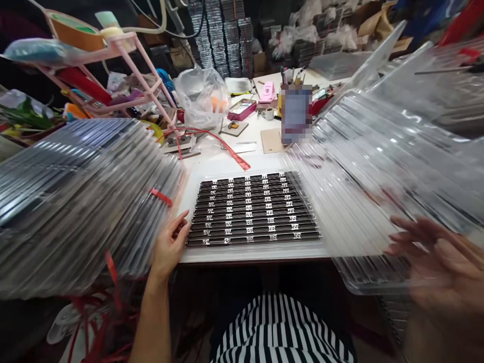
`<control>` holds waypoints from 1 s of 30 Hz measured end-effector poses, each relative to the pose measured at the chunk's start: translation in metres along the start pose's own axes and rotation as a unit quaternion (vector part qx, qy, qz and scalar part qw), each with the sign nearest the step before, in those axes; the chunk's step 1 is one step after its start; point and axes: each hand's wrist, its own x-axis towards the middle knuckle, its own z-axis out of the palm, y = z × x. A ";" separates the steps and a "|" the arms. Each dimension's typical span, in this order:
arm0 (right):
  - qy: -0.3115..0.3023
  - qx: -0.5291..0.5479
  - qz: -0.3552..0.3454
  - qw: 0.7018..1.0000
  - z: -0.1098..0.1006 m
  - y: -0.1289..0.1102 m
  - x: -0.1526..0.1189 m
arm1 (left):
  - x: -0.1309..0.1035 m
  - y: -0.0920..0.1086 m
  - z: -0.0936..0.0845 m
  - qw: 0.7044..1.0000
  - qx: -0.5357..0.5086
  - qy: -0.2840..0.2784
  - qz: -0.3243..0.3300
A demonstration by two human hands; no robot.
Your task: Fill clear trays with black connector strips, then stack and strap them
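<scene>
A clear tray (249, 209) filled with rows of dark strips with silvery pieces lies on the white table. At its left edge rests my left hand (174, 239), fingers curled loosely, between the tray and a tall stack of filled trays (75, 201). On the right, my right hand (434, 252) is blurred by motion beside a clear ribbed plastic tray (363, 201), which overlaps the filled tray's right side. The contact between these fingers and the ribbed plastic is too smeared to make out.
Behind the filled tray are red plastic ties (236, 156), a cardboard piece (271, 140), a small cup (268, 114) and a plastic bag (202, 96). A pink rack (147, 75) stands at the back left. More clear sheets (408, 85) rise at the right.
</scene>
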 end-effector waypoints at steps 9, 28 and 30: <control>0.017 0.024 -0.079 0.996 -0.002 0.004 0.003 | 0.002 -0.008 0.000 1.000 0.008 0.000 0.006; 0.045 0.026 -0.089 0.995 -0.006 0.003 0.006 | 0.002 -0.001 -0.001 1.000 0.004 -0.003 -0.002; 0.045 0.030 -0.094 0.994 -0.005 0.003 0.006 | 0.002 -0.001 0.000 1.000 -0.003 -0.003 -0.002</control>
